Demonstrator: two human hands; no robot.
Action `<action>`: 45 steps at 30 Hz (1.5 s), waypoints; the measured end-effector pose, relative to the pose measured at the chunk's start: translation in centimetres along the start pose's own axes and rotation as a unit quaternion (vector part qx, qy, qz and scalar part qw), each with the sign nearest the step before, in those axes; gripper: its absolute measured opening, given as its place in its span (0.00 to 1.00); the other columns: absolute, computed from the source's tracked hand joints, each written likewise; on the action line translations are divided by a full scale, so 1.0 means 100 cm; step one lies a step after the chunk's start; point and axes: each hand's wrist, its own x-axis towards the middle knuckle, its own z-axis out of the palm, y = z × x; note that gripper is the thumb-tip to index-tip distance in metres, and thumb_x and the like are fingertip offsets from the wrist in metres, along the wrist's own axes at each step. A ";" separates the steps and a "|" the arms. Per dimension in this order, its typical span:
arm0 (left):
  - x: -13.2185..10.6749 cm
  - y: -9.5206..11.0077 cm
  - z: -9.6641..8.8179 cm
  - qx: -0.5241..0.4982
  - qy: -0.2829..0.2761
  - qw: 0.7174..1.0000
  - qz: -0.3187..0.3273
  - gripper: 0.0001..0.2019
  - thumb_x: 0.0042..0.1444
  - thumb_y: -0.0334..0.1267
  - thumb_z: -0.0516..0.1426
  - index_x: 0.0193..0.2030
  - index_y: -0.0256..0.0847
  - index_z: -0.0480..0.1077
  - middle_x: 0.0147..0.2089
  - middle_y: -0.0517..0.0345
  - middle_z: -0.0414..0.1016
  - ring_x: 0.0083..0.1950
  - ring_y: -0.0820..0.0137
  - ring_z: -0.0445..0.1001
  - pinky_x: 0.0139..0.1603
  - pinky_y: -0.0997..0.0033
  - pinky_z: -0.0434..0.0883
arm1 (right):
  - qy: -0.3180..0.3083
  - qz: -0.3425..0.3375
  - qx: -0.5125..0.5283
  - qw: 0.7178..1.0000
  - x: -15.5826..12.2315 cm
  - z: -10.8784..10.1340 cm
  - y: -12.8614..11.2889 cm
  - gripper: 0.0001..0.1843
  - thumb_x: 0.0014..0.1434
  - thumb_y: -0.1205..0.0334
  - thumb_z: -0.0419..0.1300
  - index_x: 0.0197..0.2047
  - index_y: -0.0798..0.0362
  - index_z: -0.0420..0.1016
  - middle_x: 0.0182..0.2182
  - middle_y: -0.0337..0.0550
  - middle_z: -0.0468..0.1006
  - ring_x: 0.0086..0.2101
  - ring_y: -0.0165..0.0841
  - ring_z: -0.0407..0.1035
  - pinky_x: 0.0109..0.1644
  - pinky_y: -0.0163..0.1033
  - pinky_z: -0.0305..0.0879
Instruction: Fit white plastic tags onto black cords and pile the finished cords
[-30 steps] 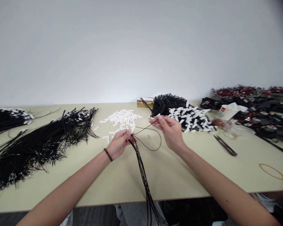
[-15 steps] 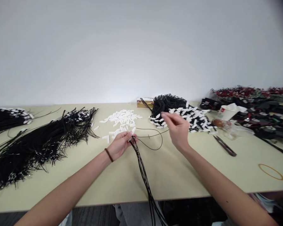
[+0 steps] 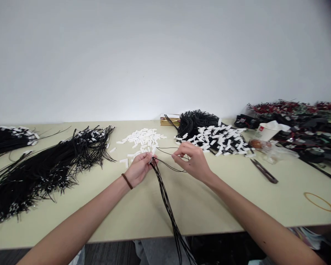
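My left hand (image 3: 139, 167) is closed around the top of a bundle of thin black cords (image 3: 167, 200) that trails down over the table's near edge. A white clip shows at its fingertips. My right hand (image 3: 193, 160) sits just to the right, fingers pinched on the free end of one looped black cord (image 3: 172, 166). A scatter of small white clips (image 3: 143, 139) lies just beyond both hands.
A big pile of black cords with white tips (image 3: 44, 165) covers the table's left side. Another heap of cords with white clips (image 3: 215, 134) lies behind my right hand. Black snips (image 3: 263, 171), a white cup (image 3: 266, 130) and a rubber band (image 3: 318, 201) lie to the right.
My right hand reached out to the heap behind it, then came back toward my left hand and pinched the looped cord. My left hand stayed put with the bundle.
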 end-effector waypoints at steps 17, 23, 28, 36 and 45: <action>0.001 -0.001 -0.002 0.004 -0.011 1.000 0.015 0.10 0.43 0.36 0.64 0.26 0.34 0.68 0.29 0.58 0.70 0.29 0.76 0.69 0.35 0.75 0.67 | -0.007 0.025 0.026 0.999 -0.001 0.003 0.001 0.10 0.55 0.65 0.55 0.23 0.54 0.69 0.21 0.39 0.64 0.25 0.29 0.58 0.29 0.35 0.54; 0.002 -0.001 -0.003 0.003 -0.004 1.000 0.020 0.11 0.42 0.37 0.64 0.27 0.32 0.69 0.29 0.57 0.71 0.29 0.76 0.69 0.34 0.76 0.67 | 0.011 -0.051 -0.066 0.996 -0.002 0.002 0.003 0.08 0.55 0.68 0.55 0.24 0.55 0.69 0.22 0.40 0.66 0.27 0.29 0.57 0.31 0.35 0.55; 0.002 -0.001 -0.002 0.002 0.001 1.000 0.019 0.10 0.42 0.36 0.64 0.26 0.32 0.69 0.29 0.57 0.71 0.28 0.77 0.69 0.33 0.76 0.67 | 0.016 -0.117 -0.152 0.981 -0.002 0.003 0.005 0.09 0.55 0.70 0.55 0.23 0.55 0.68 0.22 0.39 0.67 0.27 0.29 0.55 0.30 0.34 0.54; 0.000 0.000 -0.001 0.004 0.001 1.000 0.015 0.09 0.44 0.36 0.63 0.26 0.32 0.68 0.28 0.57 0.71 0.28 0.77 0.69 0.32 0.77 0.66 | 0.003 -0.172 -0.253 0.952 -0.003 0.001 0.005 0.13 0.56 0.71 0.53 0.21 0.55 0.67 0.21 0.39 0.65 0.27 0.29 0.53 0.28 0.33 0.50; 0.002 0.000 -0.003 0.039 -0.020 0.999 0.026 0.16 0.35 0.42 0.67 0.26 0.33 0.68 0.28 0.58 0.70 0.28 0.77 0.69 0.32 0.76 0.66 | 0.005 -0.143 -0.230 0.963 -0.004 0.003 0.004 0.11 0.58 0.69 0.53 0.24 0.54 0.67 0.22 0.40 0.66 0.27 0.29 0.55 0.28 0.34 0.51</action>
